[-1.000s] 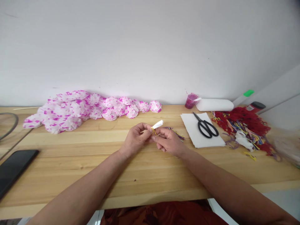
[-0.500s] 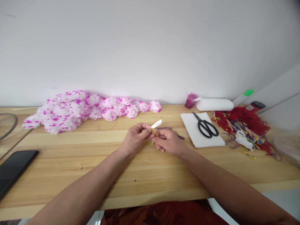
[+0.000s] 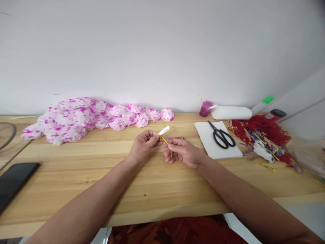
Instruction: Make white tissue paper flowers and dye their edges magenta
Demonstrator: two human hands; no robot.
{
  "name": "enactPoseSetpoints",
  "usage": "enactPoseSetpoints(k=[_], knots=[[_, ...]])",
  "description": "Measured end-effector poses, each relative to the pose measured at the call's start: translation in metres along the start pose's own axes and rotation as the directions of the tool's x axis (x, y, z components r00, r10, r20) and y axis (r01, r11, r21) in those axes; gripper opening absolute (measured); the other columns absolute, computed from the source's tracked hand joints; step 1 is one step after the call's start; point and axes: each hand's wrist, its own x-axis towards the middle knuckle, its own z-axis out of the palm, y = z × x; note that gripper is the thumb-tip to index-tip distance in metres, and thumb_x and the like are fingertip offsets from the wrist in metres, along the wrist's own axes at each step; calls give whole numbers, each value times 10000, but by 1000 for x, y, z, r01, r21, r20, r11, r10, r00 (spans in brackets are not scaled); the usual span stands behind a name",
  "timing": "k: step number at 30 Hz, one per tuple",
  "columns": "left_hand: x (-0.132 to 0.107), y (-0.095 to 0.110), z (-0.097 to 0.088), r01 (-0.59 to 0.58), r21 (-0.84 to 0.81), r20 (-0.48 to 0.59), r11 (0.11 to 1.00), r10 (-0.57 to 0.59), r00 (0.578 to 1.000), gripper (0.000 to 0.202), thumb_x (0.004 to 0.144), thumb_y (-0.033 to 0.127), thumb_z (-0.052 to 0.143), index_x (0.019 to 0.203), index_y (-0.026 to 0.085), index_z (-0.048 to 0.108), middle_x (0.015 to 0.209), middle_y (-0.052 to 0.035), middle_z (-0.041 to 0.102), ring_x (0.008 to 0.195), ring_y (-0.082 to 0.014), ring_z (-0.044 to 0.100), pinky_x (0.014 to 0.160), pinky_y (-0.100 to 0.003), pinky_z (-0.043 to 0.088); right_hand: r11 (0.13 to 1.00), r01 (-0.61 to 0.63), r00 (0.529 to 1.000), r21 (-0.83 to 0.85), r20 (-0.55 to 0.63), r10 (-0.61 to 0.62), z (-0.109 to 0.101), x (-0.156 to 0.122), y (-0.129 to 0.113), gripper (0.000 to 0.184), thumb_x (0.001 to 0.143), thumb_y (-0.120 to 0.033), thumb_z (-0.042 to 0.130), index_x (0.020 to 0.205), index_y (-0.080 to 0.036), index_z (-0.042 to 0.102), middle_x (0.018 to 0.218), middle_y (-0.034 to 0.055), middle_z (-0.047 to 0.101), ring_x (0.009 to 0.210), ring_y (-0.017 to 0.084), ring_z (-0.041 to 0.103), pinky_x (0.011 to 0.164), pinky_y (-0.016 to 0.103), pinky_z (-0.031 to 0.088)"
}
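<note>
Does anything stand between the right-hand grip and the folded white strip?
Nothing visible blocks it: only the yellow string, pinched by the right-hand grip, spans the gap to the folded white strip, held in the left-hand grip.

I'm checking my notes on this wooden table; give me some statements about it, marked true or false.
1. The left hand holds a folded white paper strip. True.
2. Yellow string runs from that strip to the right hand. True.
3. The smartphone lies right of both hands. False: it lies to their left.
4. The black-handled scissors rest on the smartphone. False: they rest on white paper sheets.
5. Pink-and-white paper flowers lie beside the wall. True.
</note>
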Motion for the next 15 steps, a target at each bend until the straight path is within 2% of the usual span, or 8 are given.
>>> enactPoseSetpoints(k=[8,15], knots=[[3,-1,-1,-40,73,-27,997,42,999,316,749,385,807,808,136,622,765,-19,730,700,-109,683,745,-244,554,1000,20,999,-2,-35,-20,-3,-1,0,210,822,-330,767,872,-149,673,891,61,744,796,184,760,719,281,608],[3,0,-2,-56,164,-29,985,61,998,297,770,389,765,819,146,600,743,-20,719,683,-120,669,728,-264,546,1000,13,993,-27,-116,-16,0,-1,-4,238,723,-311,826,803,-144,677,1011,63,704,860,196,745,607,227,575]])
